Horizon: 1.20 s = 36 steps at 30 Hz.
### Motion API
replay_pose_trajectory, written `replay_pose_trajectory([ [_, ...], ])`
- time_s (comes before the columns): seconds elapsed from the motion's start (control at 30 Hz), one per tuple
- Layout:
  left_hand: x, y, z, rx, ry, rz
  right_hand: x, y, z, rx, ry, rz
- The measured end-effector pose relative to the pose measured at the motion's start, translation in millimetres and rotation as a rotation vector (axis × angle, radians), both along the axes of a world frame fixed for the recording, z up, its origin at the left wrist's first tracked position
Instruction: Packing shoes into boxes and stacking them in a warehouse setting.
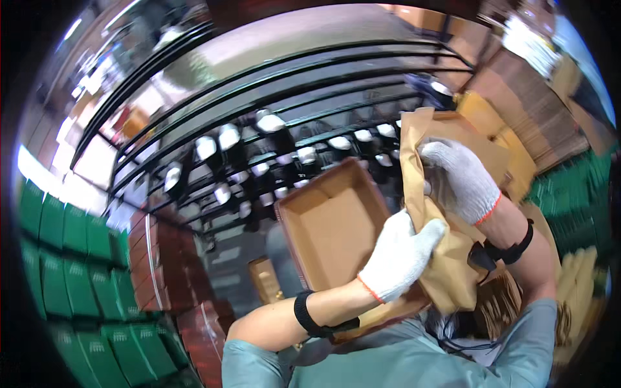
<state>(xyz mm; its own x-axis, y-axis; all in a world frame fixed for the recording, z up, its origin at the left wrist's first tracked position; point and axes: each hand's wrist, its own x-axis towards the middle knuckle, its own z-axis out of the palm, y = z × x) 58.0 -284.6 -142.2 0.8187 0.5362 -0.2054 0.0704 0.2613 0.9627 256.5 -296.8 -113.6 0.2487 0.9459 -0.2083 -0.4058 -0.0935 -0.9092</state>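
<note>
My left hand (pixel 399 253), in a white knit glove, is closed on the lower part of a crumpled sheet of brown wrapping paper (pixel 449 278). Higher up, my right hand (pixel 460 178), gloved the same way, has its fingers curled against the inner side of that sheet and grips it. Beside my left hand lies a shallow box part (pixel 333 229), tan inside with dark reddish-brown edges, its hollow facing up. Another tan panel with a dark reddish edge (pixel 479 145) shows behind the paper and my right hand. What lies inside the folded paper is hidden.
A black metal rack (pixel 304 71) holds several dark shoes with white stuffing (pixel 268 123) ahead. Green boxes (pixel 61 258) and dark red boxes (pixel 169 258) are stacked to the left. On the right are stacked brown cardboard (pixel 537 107) and more green boxes (pixel 572 194).
</note>
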Motion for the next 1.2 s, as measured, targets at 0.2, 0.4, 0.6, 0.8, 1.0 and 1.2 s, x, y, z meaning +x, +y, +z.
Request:
replay_pose_trajectory([
  [0.2,-171.0,35.1,-49.0,0.139,0.132,0.606,0.4,199.5,-49.3,0.159,-1.538,0.277],
  [0.4,-209.1,-9.0,-113.2,0.231,0.385,0.872,-142.9,373.1,-93.2,-0.088,-1.76,0.479],
  [0.6,-238.9,-40.8,-157.3,0.234,0.538,1.101,-261.0,413.7,-58.0,-0.345,-1.561,0.576],
  [0.8,-239.3,-36.2,-130.6,0.294,0.508,1.071,-251.7,402.3,-64.1,-0.337,-1.665,0.467],
  [1.0,-246.6,-19.4,-125.5,0.328,0.431,1.013,-110.4,388.0,-127.9,-0.34,-1.55,0.412],
  [1.2,-244.0,1.2,-100.6,-0.142,-0.028,1.233,26.3,161.4,-108.6,-0.08,-0.633,0.339],
])
